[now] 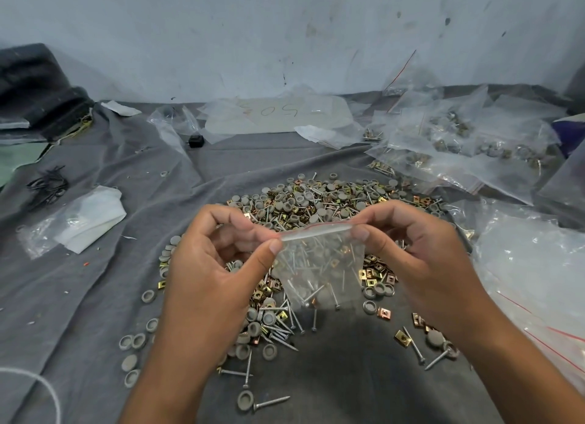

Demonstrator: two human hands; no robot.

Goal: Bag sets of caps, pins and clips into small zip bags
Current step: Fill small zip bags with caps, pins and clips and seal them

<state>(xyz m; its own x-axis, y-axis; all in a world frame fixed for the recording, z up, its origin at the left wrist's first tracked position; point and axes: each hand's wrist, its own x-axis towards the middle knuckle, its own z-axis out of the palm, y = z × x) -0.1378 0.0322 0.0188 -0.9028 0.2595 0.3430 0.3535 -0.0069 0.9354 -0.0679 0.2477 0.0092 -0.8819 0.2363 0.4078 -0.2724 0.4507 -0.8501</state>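
Left hand [221, 259] and right hand [408, 249] each pinch an end of the zip on a filled bag [319, 265] held above the parts pile [319, 202], likely sealing; next, press along the strip.

Small clear zip bag [319, 265] with a red-lined seal, hanging upright above a heap of grey round caps [311, 202], silver screw-type pins [278, 333] and brass-coloured square clips [378, 273] spread on grey cloth [95, 297], the bag itself containing pins, caps and clips.
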